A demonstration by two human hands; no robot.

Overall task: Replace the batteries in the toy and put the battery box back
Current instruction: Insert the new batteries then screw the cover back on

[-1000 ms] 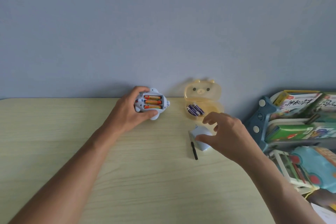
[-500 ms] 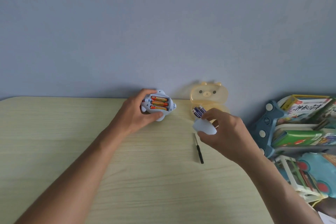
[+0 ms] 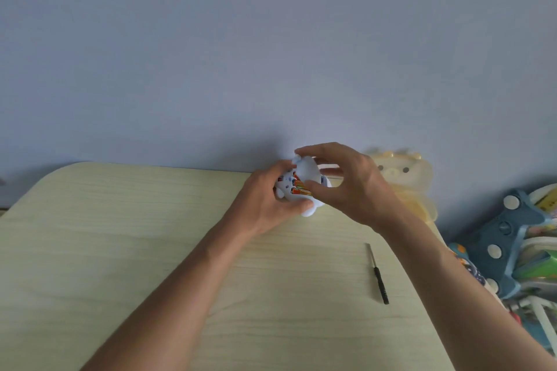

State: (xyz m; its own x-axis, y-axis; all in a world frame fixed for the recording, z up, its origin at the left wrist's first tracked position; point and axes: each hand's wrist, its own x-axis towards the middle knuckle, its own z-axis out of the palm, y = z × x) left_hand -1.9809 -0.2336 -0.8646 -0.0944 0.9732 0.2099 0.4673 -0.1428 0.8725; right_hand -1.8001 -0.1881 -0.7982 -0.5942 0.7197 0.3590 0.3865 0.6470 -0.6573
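Note:
The small pale-blue toy rests near the far edge of the wooden table, underside up, with orange batteries showing in its compartment. My left hand grips the toy from the left. Pinched in my right hand, the pale-blue battery cover sits tilted over the compartment and partly hides the batteries. The yellow bear-shaped battery box stands open behind my right hand; what it holds is hidden.
A small black screwdriver lies on the table to the right of my arms. A blue toy rack with books and toys stands past the table's right edge. A grey wall lies behind.
My right hand lifted the cover off the table and carried it left onto the toy. The left hand kept its hold on the toy. The view shifted left.

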